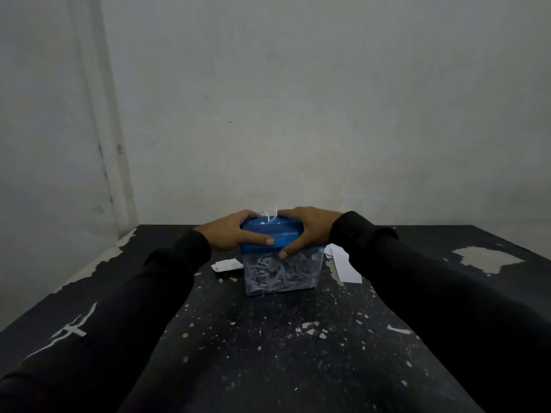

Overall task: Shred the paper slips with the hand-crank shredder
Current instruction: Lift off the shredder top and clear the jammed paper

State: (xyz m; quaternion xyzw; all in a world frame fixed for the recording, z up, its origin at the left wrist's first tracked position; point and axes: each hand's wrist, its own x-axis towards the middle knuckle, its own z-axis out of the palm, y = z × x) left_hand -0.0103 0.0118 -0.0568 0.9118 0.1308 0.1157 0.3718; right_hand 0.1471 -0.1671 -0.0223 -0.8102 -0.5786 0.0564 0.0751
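Two hands hold the shredder's blue lid. The left hand and right hand each keep a curled grip on its sides, hiding any crank. The shredder sits mid worktop. Its clear square box is stuffed with curly shreds. Flat white paper slips lie beside it, partly hidden by a dark sleeve.

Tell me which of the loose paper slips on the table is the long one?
The slip right of the shredder, beside the right hand, is long and narrow. The slip on the left, below the left hand, is short and squat.
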